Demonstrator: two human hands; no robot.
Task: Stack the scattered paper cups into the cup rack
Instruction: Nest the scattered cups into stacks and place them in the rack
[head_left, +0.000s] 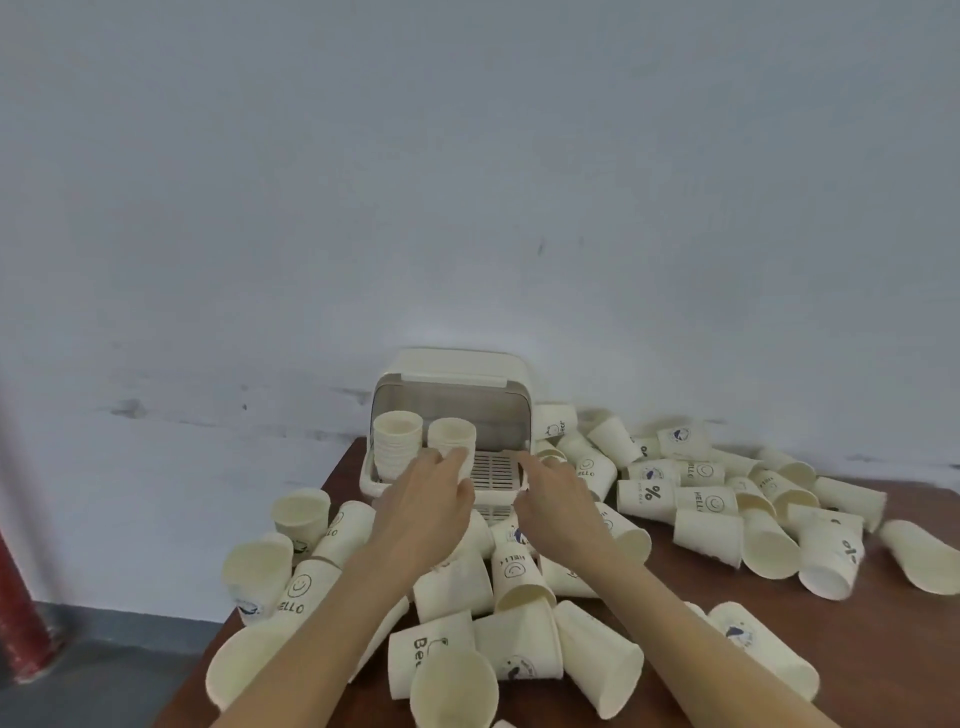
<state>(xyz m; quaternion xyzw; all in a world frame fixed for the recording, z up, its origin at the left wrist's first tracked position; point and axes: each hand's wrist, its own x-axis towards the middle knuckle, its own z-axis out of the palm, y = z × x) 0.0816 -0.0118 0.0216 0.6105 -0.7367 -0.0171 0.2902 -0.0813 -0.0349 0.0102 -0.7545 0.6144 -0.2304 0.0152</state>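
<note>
Left hand (431, 499) is curled around the second cup stack (451, 441) in the cup rack (452, 374), frame centre. Right hand (556, 499) is reaching, grip unclear. Loose paper cups (706, 535) look light and crushable, so hold the sidewall gently.

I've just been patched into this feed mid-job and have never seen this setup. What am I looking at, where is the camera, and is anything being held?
There is no machine here: a person works with two bare hands, filmed by one wide camera worn on the head, looking forward and down. A brown table stands against a pale wall and is littered with loose paper cups, most lying on their sides. At the back stands the cup rack, a cream box with its cover raised. Two stacks stand in it: the left stack and the second stack. The left hand grips the second stack low down. The right hand reaches toward the rack's slatted floor; what it holds, if anything, is hidden.
</note>
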